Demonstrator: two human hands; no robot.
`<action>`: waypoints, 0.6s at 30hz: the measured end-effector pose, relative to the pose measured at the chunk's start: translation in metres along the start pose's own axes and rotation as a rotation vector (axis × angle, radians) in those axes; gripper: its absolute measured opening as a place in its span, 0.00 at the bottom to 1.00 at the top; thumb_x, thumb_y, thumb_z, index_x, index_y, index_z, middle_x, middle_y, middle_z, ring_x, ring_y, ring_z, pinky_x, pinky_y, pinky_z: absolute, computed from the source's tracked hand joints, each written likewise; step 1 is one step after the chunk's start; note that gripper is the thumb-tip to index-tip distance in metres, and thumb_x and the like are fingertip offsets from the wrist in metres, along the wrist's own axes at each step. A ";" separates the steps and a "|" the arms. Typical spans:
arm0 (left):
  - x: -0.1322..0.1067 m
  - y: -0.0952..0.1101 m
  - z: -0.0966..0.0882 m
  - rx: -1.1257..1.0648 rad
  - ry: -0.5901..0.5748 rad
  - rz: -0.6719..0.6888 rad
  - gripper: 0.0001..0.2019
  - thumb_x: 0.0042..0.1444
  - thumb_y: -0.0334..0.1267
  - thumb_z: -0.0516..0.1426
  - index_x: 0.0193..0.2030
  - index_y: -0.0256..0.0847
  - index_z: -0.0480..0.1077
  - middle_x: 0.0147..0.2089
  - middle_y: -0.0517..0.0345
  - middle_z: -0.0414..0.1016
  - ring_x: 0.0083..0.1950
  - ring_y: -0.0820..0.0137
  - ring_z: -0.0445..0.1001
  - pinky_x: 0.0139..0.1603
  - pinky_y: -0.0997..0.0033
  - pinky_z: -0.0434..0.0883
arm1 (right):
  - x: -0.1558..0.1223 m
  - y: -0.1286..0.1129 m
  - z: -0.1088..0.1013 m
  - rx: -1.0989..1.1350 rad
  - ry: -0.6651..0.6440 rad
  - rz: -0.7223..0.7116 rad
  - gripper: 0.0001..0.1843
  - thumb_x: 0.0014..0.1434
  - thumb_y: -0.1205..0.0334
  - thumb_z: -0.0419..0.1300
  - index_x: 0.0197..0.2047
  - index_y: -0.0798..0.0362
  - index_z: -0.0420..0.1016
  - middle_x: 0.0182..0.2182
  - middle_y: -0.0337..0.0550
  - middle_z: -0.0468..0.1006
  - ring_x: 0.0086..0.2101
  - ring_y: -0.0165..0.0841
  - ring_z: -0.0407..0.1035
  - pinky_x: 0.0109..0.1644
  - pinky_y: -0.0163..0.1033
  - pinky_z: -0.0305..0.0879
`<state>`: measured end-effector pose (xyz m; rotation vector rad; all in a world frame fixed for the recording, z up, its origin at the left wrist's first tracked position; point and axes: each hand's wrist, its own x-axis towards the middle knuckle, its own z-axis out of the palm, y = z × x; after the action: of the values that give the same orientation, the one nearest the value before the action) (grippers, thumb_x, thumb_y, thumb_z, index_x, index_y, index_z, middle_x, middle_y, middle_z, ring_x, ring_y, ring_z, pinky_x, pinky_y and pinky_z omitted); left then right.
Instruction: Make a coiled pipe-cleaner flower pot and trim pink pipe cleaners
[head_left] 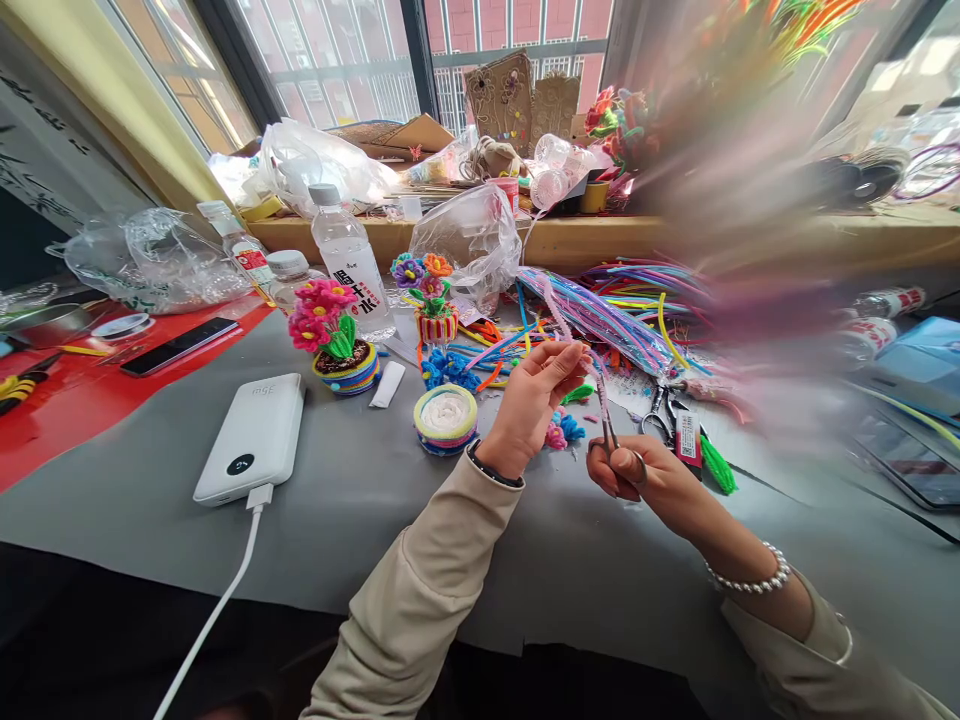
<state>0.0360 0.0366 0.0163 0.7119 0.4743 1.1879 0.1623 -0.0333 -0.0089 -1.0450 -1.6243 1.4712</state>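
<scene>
My left hand (525,405) pinches a pale pink pipe cleaner (556,312) between thumb and fingertips. Scissors (608,432) are gripped in my right hand (637,468), fingers at the handle loops, blades pointing up beside the pipe cleaner. Whether the blades touch it I cannot tell. Left of my left hand stands a small round pot (445,440) wrapped in coloured pipe cleaner, with white filling. Blue fuzzy pieces (450,369) lie behind it. Between my hands, pink and blue fuzzy pieces (564,430) rest on the grey table cover (360,530).
Potted pipe-cleaner flowers (345,335) and a water bottle (351,265) stand at the back left. A white power bank (251,440) trails a cable. Bundled pipe cleaners (600,310) lie behind my hands; pliers (667,405) lie right. A large blurred shape fills the upper right.
</scene>
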 end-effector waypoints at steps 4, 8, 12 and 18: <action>0.000 0.000 0.000 -0.001 -0.011 -0.002 0.08 0.37 0.35 0.64 0.25 0.37 0.71 0.26 0.65 0.72 0.27 0.82 0.68 0.32 0.81 0.64 | 0.000 0.001 -0.002 -0.078 0.065 0.028 0.32 0.46 0.32 0.47 0.15 0.55 0.55 0.13 0.34 0.53 0.16 0.20 0.44 0.20 0.33 0.39; 0.000 0.003 0.000 -0.011 0.006 0.012 0.07 0.38 0.34 0.64 0.26 0.37 0.71 0.25 0.65 0.72 0.27 0.82 0.69 0.31 0.81 0.64 | -0.002 -0.002 -0.004 -0.144 0.050 0.019 0.33 0.46 0.31 0.45 0.14 0.55 0.54 0.13 0.34 0.53 0.16 0.21 0.44 0.20 0.33 0.39; 0.000 0.005 -0.001 -0.024 0.021 0.009 0.06 0.39 0.33 0.63 0.26 0.36 0.72 0.26 0.64 0.72 0.28 0.82 0.68 0.33 0.81 0.63 | -0.003 -0.007 -0.006 -0.214 -0.018 0.019 0.37 0.44 0.26 0.38 0.23 0.56 0.59 0.19 0.36 0.56 0.20 0.22 0.46 0.23 0.33 0.43; 0.000 0.002 -0.002 0.055 -0.066 -0.064 0.05 0.41 0.36 0.62 0.26 0.38 0.72 0.26 0.64 0.71 0.28 0.81 0.67 0.34 0.78 0.61 | -0.002 -0.010 -0.005 -0.335 -0.106 0.008 0.37 0.42 0.26 0.37 0.25 0.55 0.58 0.22 0.38 0.58 0.24 0.26 0.50 0.26 0.33 0.48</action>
<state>0.0335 0.0370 0.0161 0.7759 0.4728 1.0919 0.1666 -0.0335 0.0013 -1.1692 -1.9928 1.3055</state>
